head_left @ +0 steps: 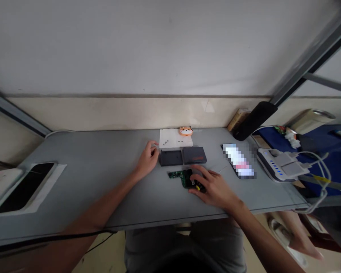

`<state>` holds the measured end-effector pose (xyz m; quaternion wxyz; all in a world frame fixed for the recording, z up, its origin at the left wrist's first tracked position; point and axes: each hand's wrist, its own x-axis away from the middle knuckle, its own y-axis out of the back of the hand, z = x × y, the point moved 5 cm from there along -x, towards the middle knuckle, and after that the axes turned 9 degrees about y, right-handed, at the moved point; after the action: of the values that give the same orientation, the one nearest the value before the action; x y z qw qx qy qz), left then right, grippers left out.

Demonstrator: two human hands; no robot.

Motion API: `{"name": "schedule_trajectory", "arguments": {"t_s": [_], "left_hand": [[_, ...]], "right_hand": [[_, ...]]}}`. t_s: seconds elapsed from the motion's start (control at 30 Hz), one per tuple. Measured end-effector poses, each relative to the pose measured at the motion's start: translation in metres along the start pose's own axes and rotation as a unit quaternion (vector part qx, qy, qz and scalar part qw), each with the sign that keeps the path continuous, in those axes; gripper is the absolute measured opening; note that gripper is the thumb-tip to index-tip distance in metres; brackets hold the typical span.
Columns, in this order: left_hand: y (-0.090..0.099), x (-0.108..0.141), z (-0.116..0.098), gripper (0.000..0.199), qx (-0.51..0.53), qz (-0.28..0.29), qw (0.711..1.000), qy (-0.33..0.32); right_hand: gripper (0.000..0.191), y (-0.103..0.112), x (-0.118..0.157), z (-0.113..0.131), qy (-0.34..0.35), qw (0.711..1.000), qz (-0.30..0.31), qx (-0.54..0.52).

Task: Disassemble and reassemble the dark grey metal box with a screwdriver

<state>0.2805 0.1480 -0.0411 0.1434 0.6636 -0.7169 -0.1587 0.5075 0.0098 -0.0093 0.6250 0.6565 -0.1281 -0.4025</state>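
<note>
A green circuit board [183, 176] with black parts and a yellow piece lies on the desk's middle. My right hand [211, 187] grips its right end, fingers over the top and thumb along the near side. Just beyond it sit an open dark shallow case half [171, 157] and a dark box-shaped piece [194, 155] side by side. Beside the case half's left edge rests my left hand [147, 159], index finger and thumb curved apart, with nothing visible held. White paper [170, 135] behind carries several tiny dark screws [166, 142] and an orange animal-faced item [185, 131].
On the grey desk [102, 155], a lit phone [238, 161] and a power strip [281, 167] with cables lie right. A black cylinder [255, 120] leans near a book [238, 118]. A dark-screened phone [25, 187] lies far left. Another person's leg [298, 231] shows lower right.
</note>
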Motion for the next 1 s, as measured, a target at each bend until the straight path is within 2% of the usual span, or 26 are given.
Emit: {"name": "schedule_trajectory", "arguments": {"t_s": [0.17, 0.3, 0.43, 0.57, 0.67, 0.8, 1.0], "left_hand": [[0.002, 0.001, 0.002, 0.016, 0.0, -0.003, 1.0, 0.002], [0.002, 0.003, 0.001, 0.018, -0.068, -0.018, 0.996, -0.048], [0.006, 0.008, -0.003, 0.021, -0.164, -0.038, 0.98, -0.104], [0.011, 0.015, -0.011, 0.022, -0.235, -0.013, 0.951, -0.199], [0.015, 0.021, -0.015, 0.025, -0.262, -0.01, 0.935, -0.239], [0.011, 0.022, -0.014, 0.027, -0.275, 0.013, 0.932, -0.234], [0.009, 0.013, -0.004, 0.032, -0.291, 0.071, 0.942, -0.152]], "right_hand": [[0.01, -0.001, -0.004, 0.01, 0.028, 0.995, -0.091, -0.006], [0.004, 0.0, -0.005, 0.018, 0.05, 0.992, -0.115, -0.01], [0.003, 0.001, -0.005, 0.014, 0.017, 0.99, -0.137, -0.005], [0.005, 0.008, -0.003, 0.005, -0.04, 0.982, -0.183, -0.002], [0.006, 0.01, 0.0, 0.001, -0.064, 0.979, -0.192, 0.003], [0.002, 0.007, 0.001, 0.001, -0.047, 0.985, -0.164, -0.008], [0.012, -0.001, 0.0, 0.001, -0.041, 0.991, -0.119, -0.038]]}}
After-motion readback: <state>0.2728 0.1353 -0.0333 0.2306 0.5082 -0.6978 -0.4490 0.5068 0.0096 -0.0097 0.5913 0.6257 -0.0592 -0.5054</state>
